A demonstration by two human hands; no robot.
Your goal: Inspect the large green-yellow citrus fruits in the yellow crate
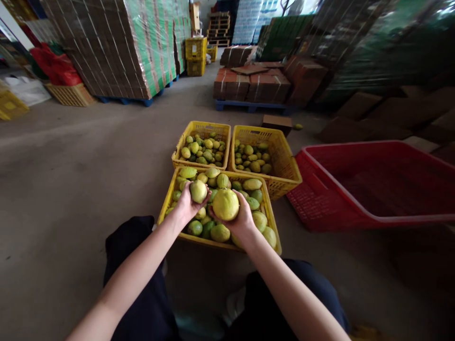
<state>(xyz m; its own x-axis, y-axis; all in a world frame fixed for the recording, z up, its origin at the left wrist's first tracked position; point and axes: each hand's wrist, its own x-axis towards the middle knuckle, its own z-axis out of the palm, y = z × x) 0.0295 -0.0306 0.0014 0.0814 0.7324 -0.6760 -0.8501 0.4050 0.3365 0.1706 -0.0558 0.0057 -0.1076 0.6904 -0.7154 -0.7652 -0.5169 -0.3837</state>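
Observation:
My left hand [189,204] is closed around a small, pale yellow-green, lemon-like fruit [198,192]. Cupped in my right hand [242,217] is a larger, rounder yellow lemon-like fruit [225,204]. Both hands are side by side over the near yellow crate [273,227], which is full of green and yellow fruits of the same sort [220,233]. Behind it, touching or nearly so, stand a left yellow crate [209,124] and a right yellow crate [284,163], each partly filled with smaller fruits.
A large red basket [320,199] stands on the right, beside a small cardboard box [277,124] and flattened cardboard [391,113]. Further back, cardboard stacks [232,85] rest on a blue pallet [252,105]. Tall wrapped stacks [106,47] rise at the left. Concrete floor [88,166] surrounds the crates.

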